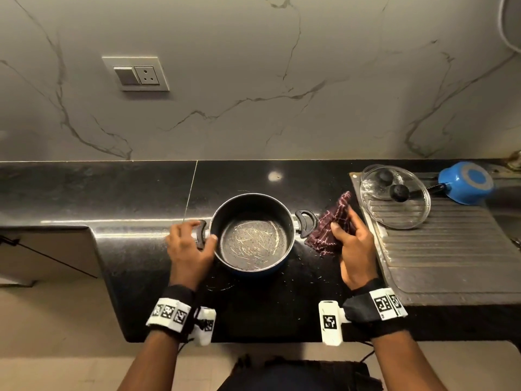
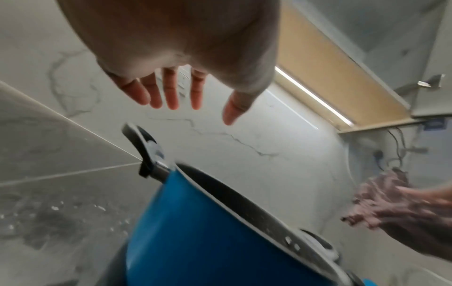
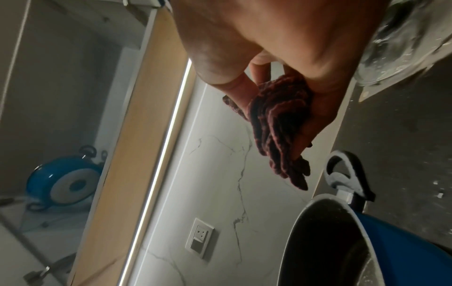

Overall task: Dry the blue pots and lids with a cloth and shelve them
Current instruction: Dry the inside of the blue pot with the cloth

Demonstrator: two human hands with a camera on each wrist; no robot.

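Blue pot (image 1: 251, 235) sits mid-frame on the counter (image 1: 127, 193), left hand (image 1: 188, 244) loose-fingered by its handle, right hand (image 1: 353, 244) clutching the cloth (image 1: 329, 230), so drying's just starting and the cloth must go inside next.

Your counter (image 1: 127, 193) is black polished stone running along the far wall. The blue pot (image 1: 251, 235) stands on it near the middle, open side up, with water droplets scattered on the stone around it. Just right of the pot, the maroon cloth (image 1: 329, 227) lies bunched. At the right end sits a ribbed steel drainboard (image 1: 451, 255), carrying two glass lids (image 1: 400, 198) and an upturned blue saucepan (image 1: 468, 183).
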